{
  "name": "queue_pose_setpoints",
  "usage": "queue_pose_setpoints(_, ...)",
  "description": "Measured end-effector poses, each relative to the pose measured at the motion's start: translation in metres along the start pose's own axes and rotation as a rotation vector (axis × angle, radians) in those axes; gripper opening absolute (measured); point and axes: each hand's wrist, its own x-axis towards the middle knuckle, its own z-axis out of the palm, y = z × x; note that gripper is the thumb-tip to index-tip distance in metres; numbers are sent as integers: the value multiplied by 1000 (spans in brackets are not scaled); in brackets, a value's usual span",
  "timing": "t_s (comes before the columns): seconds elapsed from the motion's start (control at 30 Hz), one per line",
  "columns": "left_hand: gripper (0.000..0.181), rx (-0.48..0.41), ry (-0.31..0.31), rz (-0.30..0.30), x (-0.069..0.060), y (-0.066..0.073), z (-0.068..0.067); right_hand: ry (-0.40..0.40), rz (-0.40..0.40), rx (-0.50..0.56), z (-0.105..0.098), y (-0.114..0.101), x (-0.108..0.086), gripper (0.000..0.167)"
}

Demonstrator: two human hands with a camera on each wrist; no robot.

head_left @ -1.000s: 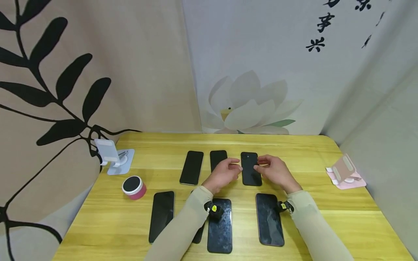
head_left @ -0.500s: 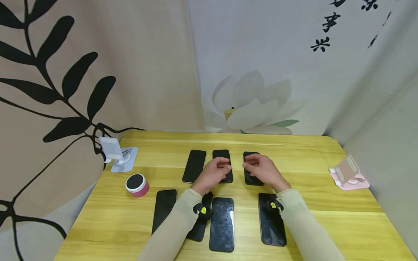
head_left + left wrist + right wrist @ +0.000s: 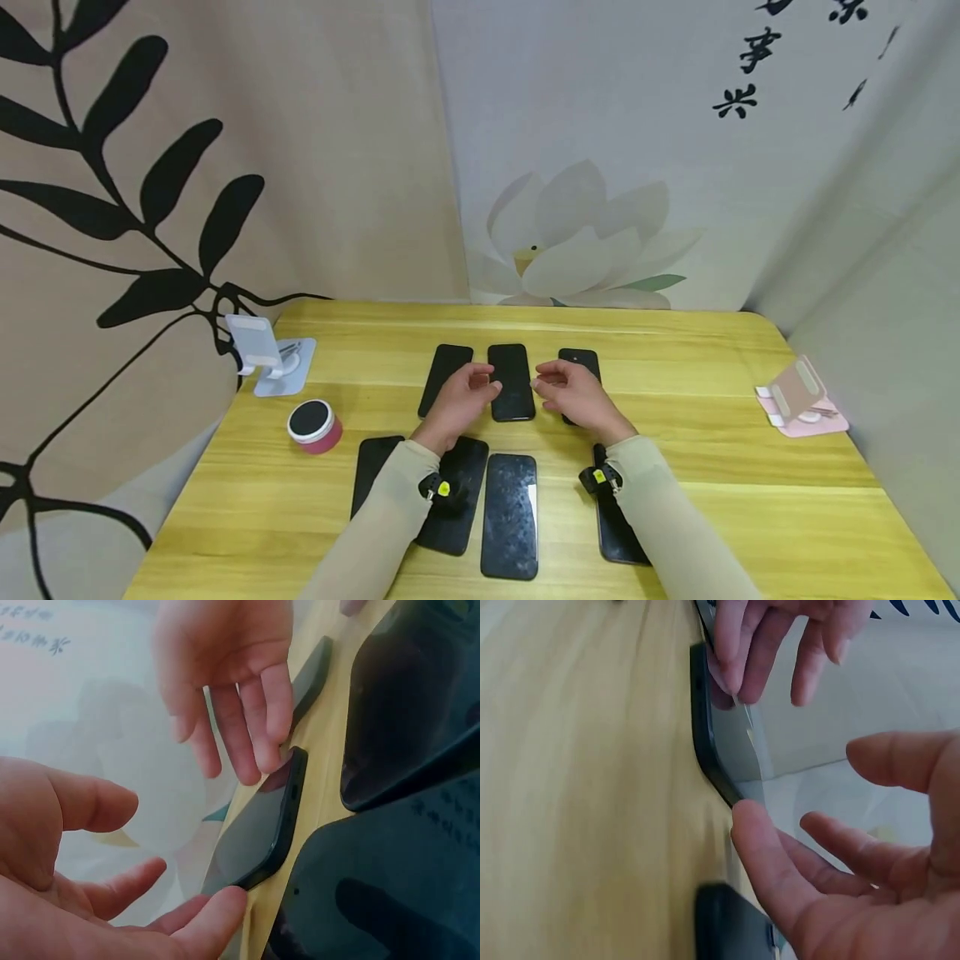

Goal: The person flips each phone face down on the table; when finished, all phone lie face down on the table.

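A black phone (image 3: 512, 385) lies on the table (image 3: 795, 500), the left hand (image 3: 457, 406) at its nine o'clock, the right hand (image 3: 579, 398) at three, a smudged phone (image 3: 510, 517) at six

A small curtained-off space, home or office I cannot tell: cloth curtains (image 3: 345, 150) printed with dark leaves (image 3: 178, 177), a pale flower (image 3: 581, 262) and brush lettering (image 3: 759, 52) hang around a wooden table (image 3: 720, 375) with 7 phones (image 3: 510, 525) and 2 phone stands (image 3: 253, 340)

Wooden table (image 3: 566, 517); on it, seven phones (image 3: 513, 382); lidded jar (image 3: 314, 427); two stands (image 3: 253, 340)
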Motion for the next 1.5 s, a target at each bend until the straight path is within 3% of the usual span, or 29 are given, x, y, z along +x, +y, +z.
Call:
queue_pose_setpoints(0.33,48,-28,11,-22,3,1,6,-58,44,108,12,-1,2,54)
queue_pose_setpoints(0.83,51,-70,52,-42,6,4,8,-46,21,99,18,-4,2,54)
queue_pose_setpoints(0.97,50,-155,52,-45,6,6,7,-46,22,113,19,-5,1,53)
queue_pose_setpoints(1.1,52,-248,35,-66,7,7,4,-37,31,134,19,-4,1,50)
queue_pose_setpoints(1.37,54,-261,17,-96,9,1,3,-5,1,39,25,-4,2,42)
queue_pose_setpoints(1.5,48,-323,-38,-67,11,-1,0,5,-1,37,27,-9,4,39)
